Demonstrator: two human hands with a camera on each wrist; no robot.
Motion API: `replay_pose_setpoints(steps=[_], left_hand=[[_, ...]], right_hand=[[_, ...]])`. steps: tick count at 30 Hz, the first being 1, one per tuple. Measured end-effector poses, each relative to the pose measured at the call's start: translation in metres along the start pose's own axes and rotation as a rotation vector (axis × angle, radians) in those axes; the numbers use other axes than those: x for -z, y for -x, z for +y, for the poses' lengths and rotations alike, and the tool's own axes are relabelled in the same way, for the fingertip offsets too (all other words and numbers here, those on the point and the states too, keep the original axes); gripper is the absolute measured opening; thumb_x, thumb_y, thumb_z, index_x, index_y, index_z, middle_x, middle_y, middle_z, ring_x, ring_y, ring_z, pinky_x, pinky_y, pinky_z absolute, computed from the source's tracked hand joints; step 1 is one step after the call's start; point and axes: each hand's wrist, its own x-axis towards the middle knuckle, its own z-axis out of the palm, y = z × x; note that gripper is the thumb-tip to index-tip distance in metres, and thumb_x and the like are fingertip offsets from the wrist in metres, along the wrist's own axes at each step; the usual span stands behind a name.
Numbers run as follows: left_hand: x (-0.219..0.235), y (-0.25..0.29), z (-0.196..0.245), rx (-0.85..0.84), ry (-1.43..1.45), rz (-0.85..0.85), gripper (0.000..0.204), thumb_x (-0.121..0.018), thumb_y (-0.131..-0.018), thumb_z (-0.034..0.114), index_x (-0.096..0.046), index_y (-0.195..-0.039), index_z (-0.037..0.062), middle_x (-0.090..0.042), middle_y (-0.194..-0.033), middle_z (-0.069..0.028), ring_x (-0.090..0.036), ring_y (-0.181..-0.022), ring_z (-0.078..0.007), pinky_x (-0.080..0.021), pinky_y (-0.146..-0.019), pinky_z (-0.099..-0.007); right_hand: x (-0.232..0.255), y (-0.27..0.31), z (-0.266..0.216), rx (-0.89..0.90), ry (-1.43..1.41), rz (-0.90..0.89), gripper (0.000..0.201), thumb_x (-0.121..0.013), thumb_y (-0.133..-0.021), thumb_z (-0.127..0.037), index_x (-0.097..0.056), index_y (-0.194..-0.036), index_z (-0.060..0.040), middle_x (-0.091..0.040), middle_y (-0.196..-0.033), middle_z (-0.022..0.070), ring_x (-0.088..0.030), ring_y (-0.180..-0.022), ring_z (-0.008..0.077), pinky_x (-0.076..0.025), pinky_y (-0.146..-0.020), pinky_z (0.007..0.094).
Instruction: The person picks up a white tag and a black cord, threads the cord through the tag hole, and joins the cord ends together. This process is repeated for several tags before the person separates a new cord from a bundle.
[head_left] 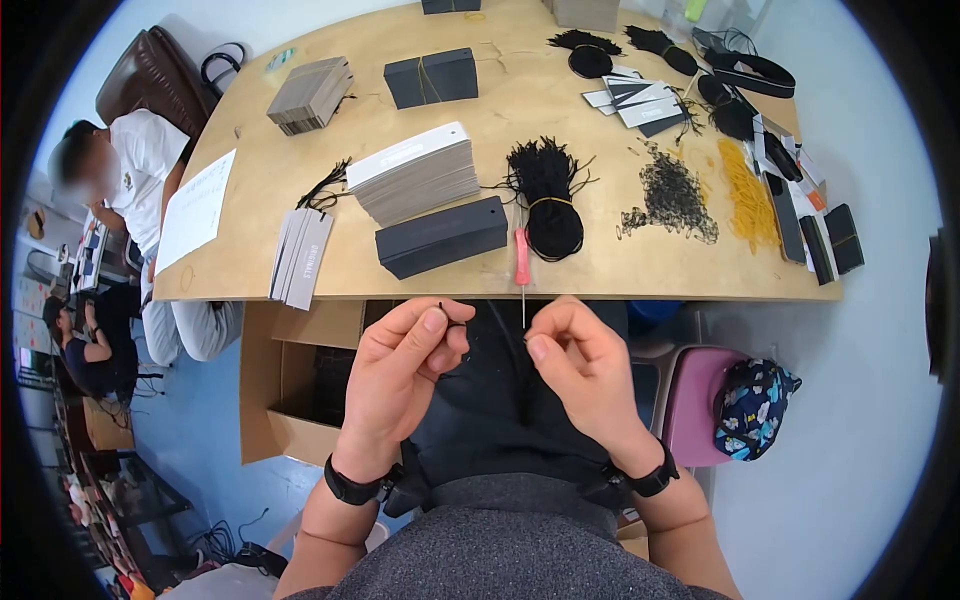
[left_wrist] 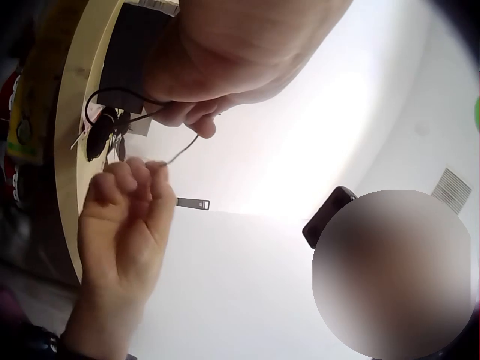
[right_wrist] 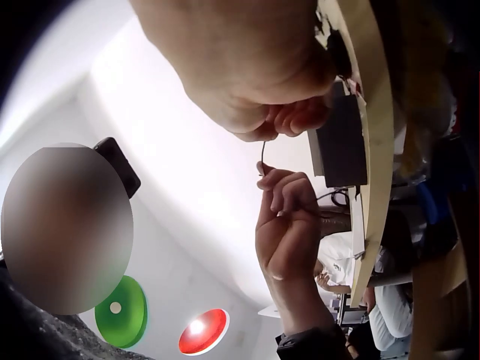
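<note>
A thin black cord (left_wrist: 182,150) runs between my two hands in both wrist views. My left hand (head_left: 400,360) pinches one part of it between thumb and forefinger, with a small dark bit showing at the fingertips. A dark loop of cord (left_wrist: 91,105) hangs out beyond the left fingers. My right hand (head_left: 588,368) pinches the other part between thumb and forefinger. Close to the right fingertips, a pink-handled tool (head_left: 522,258) with a thin metal shaft lies at the table edge, its shaft jutting over. Behind it is a banded bundle of black cords (head_left: 550,205).
Stacks of white tags (head_left: 415,170) and black tags (head_left: 442,238) stand on the table (head_left: 500,105), beside a few corded tags (head_left: 302,255). Small black loops (head_left: 675,195) and yellow bands (head_left: 745,195) lie to the right. A cardboard box (head_left: 300,435) sits below; a person (head_left: 145,160) sits left.
</note>
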Motion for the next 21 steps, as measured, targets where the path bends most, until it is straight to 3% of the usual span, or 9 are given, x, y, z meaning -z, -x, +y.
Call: replay_pose_setpoints(steps=[2, 4, 5, 6, 8, 11, 14, 21], left_hand=[[0.001, -0.001, -0.002, -0.005, -0.060, 0.009, 0.025, -0.053, -0.101, 0.015, -0.066, -0.110, -0.0040, -0.064, -0.093, -0.0097, -0.050, -0.075, -0.0109, -0.040, -0.068, -0.0247], [-0.005, -0.006, -0.003, -0.212, -0.488, 0.089, 0.024, -0.054, -0.100, 0.013, -0.067, -0.109, -0.0057, -0.068, -0.108, -0.0139, -0.061, -0.092, -0.0155, -0.047, -0.083, -0.0278], [-0.006, -0.007, -0.002, -0.212, -0.487, 0.090, 0.024, -0.054, -0.100, 0.013, -0.067, -0.109, -0.0057, -0.068, -0.108, -0.0139, -0.061, -0.092, -0.0155, -0.047, -0.083, -0.0278], [-0.009, -0.006, 0.000, -0.214, -0.565, 0.018, 0.022, -0.055, -0.100, 0.011, -0.068, -0.110, -0.0043, -0.069, -0.109, -0.0113, -0.062, -0.097, -0.0152, -0.048, -0.087, -0.0267], [-0.013, -0.004, 0.000, -0.210, -0.636, -0.062, 0.021, -0.057, -0.099, 0.009, -0.069, -0.110, -0.0029, -0.070, -0.109, -0.0087, -0.064, -0.102, -0.0150, -0.048, -0.090, -0.0257], [-0.020, -0.002, -0.005, -0.003, -0.495, -0.085, 0.021, -0.059, -0.098, 0.011, -0.069, -0.110, -0.0040, -0.070, -0.106, -0.0091, -0.063, -0.097, -0.0118, -0.049, -0.086, -0.0246], [-0.023, -0.004, -0.004, 0.005, -0.512, -0.140, 0.021, -0.060, -0.098, 0.012, -0.069, -0.108, -0.0045, -0.069, -0.097, -0.0067, -0.063, -0.091, -0.0106, -0.049, -0.083, -0.0238], [-0.020, -0.008, -0.009, -0.025, -0.531, -0.112, 0.018, -0.061, -0.097, 0.012, -0.069, -0.099, -0.0040, -0.063, -0.086, -0.0028, -0.058, -0.079, -0.0089, -0.047, -0.074, -0.0243]], right_hand=[[0.005, 0.002, -0.017, 0.063, 0.086, 0.002, 0.007, -0.064, -0.090, -0.001, -0.059, -0.094, -0.0010, -0.055, -0.086, 0.0000, -0.053, -0.075, 0.0058, -0.045, -0.065, 0.0209], [0.010, 0.001, -0.035, 0.311, 0.493, -0.186, 0.015, -0.069, -0.081, 0.003, -0.059, -0.091, -0.0018, -0.054, -0.083, 0.0045, -0.057, -0.071, 0.0130, -0.047, -0.060, 0.0253], [0.008, -0.002, -0.033, 0.474, 0.635, -0.180, 0.023, -0.072, -0.071, 0.005, -0.059, -0.088, -0.0030, -0.053, -0.081, 0.0075, -0.058, -0.069, 0.0213, -0.048, -0.057, 0.0302], [0.008, -0.005, -0.032, 0.470, 0.636, -0.177, 0.023, -0.072, -0.071, 0.005, -0.059, -0.088, -0.0030, -0.053, -0.081, 0.0075, -0.058, -0.069, 0.0213, -0.048, -0.057, 0.0302], [0.009, -0.013, -0.030, 0.677, 0.915, -0.129, 0.024, -0.074, -0.068, 0.003, -0.059, -0.086, -0.0041, -0.053, -0.081, 0.0074, -0.059, -0.070, 0.0238, -0.048, -0.056, 0.0318], [0.012, -0.022, -0.027, 0.696, 0.970, -0.103, 0.024, -0.074, -0.068, 0.001, -0.059, -0.086, -0.0049, -0.053, -0.081, 0.0065, -0.058, -0.071, 0.0226, -0.048, -0.056, 0.0316], [0.012, -0.024, -0.023, 0.715, 0.993, -0.063, 0.023, -0.074, -0.069, 0.001, -0.059, -0.086, -0.0056, -0.052, -0.082, 0.0066, -0.058, -0.070, 0.0221, -0.048, -0.056, 0.0314], [0.017, -0.016, -0.024, 0.544, 0.872, -0.060, 0.026, -0.076, -0.074, -0.003, -0.063, -0.097, -0.0056, -0.057, -0.090, 0.0069, -0.061, -0.077, 0.0240, -0.051, -0.061, 0.0330]])
